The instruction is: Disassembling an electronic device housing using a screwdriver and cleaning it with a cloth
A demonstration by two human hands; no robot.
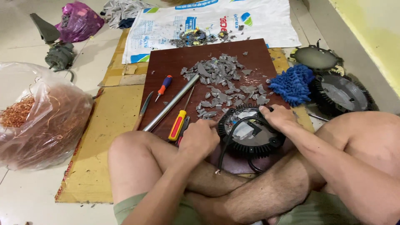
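A round black finned housing (250, 135) with a grey plate inside and a black cable (225, 143) lies on the near edge of a dark brown board (175, 62). My right hand (277, 117) grips its far right rim. My left hand (199, 139) is closed at its left side, over the red handles of a tool (183, 125) that it seems to hold. A heap of grey broken pieces (225, 85) lies on the board just beyond the housing.
On the board lie a yellow-red screwdriver (178, 123), a small orange-blue screwdriver (163, 86), a metal rod (171, 103) and a blade (143, 109). A bag of copper wire (39, 118) sits left. A blue mitt (293, 84) and more black housings (339, 93) lie right.
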